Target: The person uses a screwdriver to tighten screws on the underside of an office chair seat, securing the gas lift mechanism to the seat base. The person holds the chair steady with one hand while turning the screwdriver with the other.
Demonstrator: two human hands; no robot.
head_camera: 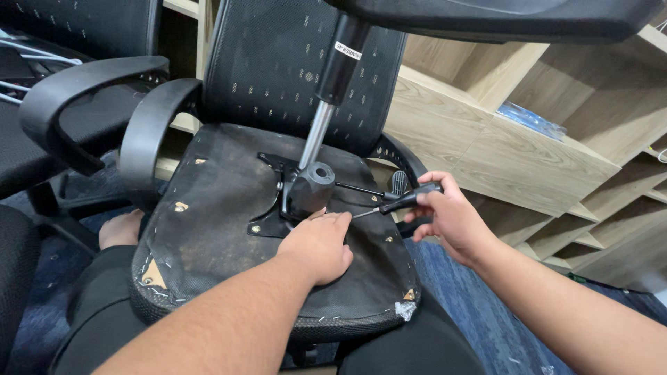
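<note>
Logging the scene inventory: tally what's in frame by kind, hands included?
Hands: 2, left hand and right hand
Black-handled screwdriver: 1
Black mesh office chairs: 2, upturned chair and second chair
Gas-lift cylinder with silver rod: 1
Light wooden shelf unit: 1
Total: 7

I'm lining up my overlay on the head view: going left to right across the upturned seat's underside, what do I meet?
Curved black armrest → exposed wood patch with a screw → black seat mechanism with the gas-lift cylinder → left hand resting flat on the seat bottom → screwdriver → right hand gripping its handle.
</note>
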